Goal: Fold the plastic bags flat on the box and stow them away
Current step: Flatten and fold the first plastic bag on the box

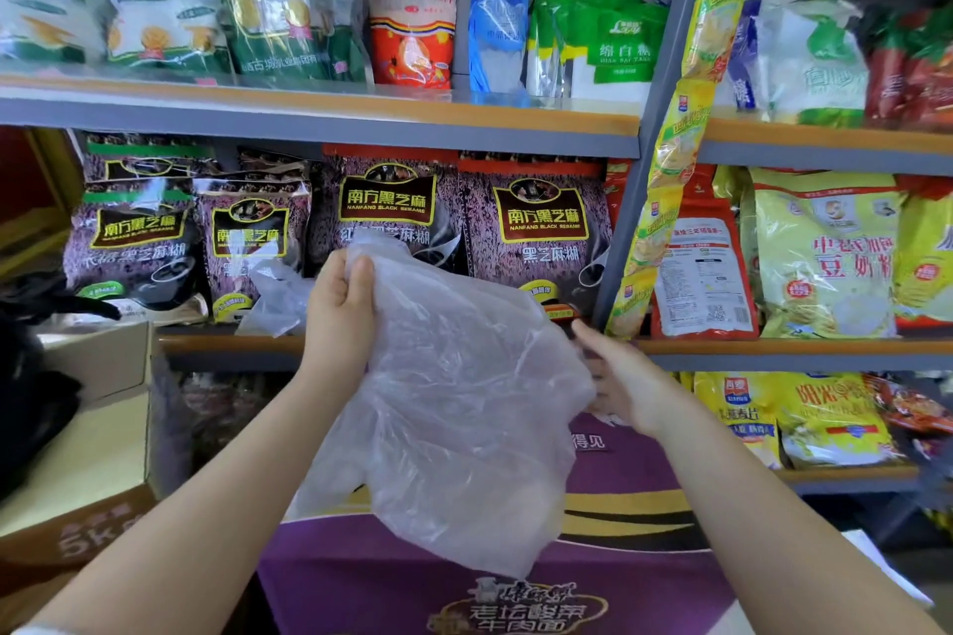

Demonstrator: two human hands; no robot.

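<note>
- Purple box [593, 578] with gold and white print lies lowest in view, closest to the camera, under both forearms.
- Held up above that box hangs a clear plastic bag [464, 402], crumpled and loosely spread, clear of the box top.
- Left hand [340, 304] grips the bag's upper corner, thumb and fingers [361, 273] curled round the bunched film.
- Right hand [619, 382] is at the bag's right edge, partly behind the film; its fingers look fairly straight, touching the plastic.
- Another clear bag [278, 299] rests on the shelf edge [232, 343], just left of the left hand.
- Black sesame packs [536, 227] fill the shelf behind.
- An open cardboard carton [98, 433] stands at the left.
</note>
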